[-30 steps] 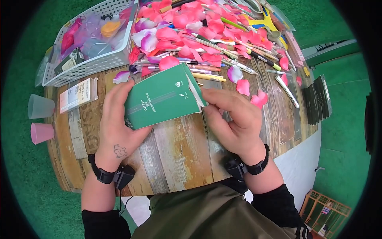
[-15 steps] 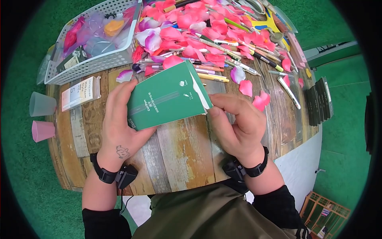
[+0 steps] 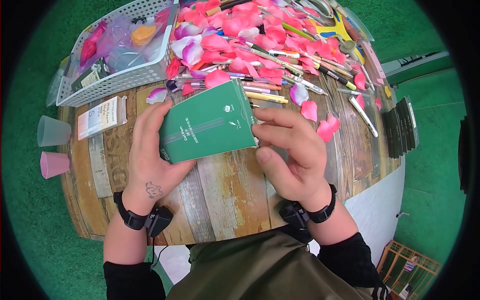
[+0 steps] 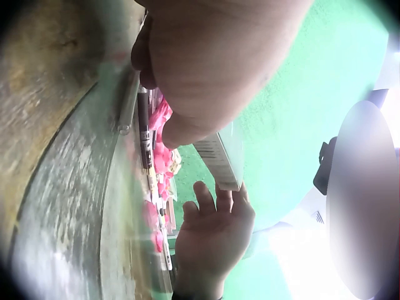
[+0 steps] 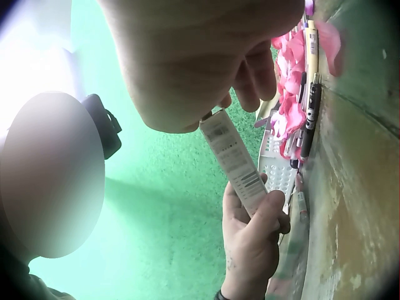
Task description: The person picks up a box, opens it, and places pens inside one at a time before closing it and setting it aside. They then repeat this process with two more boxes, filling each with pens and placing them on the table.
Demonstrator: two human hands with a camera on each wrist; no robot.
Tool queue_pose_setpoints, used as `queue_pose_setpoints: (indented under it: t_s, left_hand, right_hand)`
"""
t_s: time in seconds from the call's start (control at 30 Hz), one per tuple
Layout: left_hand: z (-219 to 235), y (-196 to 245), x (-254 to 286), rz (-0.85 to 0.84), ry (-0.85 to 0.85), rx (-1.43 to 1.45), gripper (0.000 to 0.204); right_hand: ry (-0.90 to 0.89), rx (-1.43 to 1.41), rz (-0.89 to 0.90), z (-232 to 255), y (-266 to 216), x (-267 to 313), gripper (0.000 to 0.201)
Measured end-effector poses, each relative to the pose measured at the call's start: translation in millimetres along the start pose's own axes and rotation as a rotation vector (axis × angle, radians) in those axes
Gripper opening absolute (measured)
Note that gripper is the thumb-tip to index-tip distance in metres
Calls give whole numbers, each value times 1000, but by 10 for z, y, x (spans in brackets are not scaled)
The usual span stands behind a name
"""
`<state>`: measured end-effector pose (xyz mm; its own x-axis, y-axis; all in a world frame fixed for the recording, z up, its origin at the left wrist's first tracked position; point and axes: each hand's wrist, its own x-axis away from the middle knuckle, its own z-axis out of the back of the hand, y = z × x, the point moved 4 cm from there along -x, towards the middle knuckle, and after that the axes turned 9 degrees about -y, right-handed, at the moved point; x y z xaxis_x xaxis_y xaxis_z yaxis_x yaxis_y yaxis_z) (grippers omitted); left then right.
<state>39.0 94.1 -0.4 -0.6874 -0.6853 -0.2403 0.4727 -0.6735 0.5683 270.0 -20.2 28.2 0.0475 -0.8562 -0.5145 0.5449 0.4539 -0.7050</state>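
A green gel pen box is held above the table in my left hand, thumb along its near edge and fingers round the far side. The right wrist view shows the box's narrow printed side, gripped at its lower end by the left hand. At the box's right end is my right hand, with fingers spread and fingertips against the end flap. Seen from the left wrist, the right hand has its palm in view and its fingers fairly straight at the box end.
Pink petals and many pens cover the table's far side. A white perforated basket with bags stands at the back left. Nearby are a small white box, a clear cup and a pink cup.
The right thumb and fingers pinched the flap at the box's end earlier; now they are spread against it. The gap that showed white at that end has closed up. The left hand keeps its grip.
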Motion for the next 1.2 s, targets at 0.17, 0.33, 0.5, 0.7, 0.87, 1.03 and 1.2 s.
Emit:
queue_pose_setpoints:
  t_s: [0.17, 0.33, 0.5, 0.7, 0.87, 1.03, 1.2]
  left_hand:
    - [-51, 101, -4, -159, -116, 35, 85]
    - [-181, 217, 89, -221, -274, 116, 83]
    - [-169, 224, 78, -212, -288, 163, 85]
    - [-190, 237, 93, -215, -387, 223, 88]
    - [-264, 248, 156, -233, -373, 354, 90]
    - [-247, 108, 147, -102, -354, 421, 82]
    - [-245, 205, 111, -113, -416, 357, 65]
  right_hand:
    - [38, -206, -80, 40, 125, 70, 68]
    - [-103, -128, 62, -99, -40, 72, 111]
    - [-177, -30, 68, -39, -241, -25, 96]
    - [-571, 315, -143, 82, -440, 93, 75]
    - [-507, 354, -168, 240, -425, 374, 67]
    - [-215, 483, -335, 1125, -216, 817, 70]
    - [300, 712, -681, 2093, 74, 1584, 61]
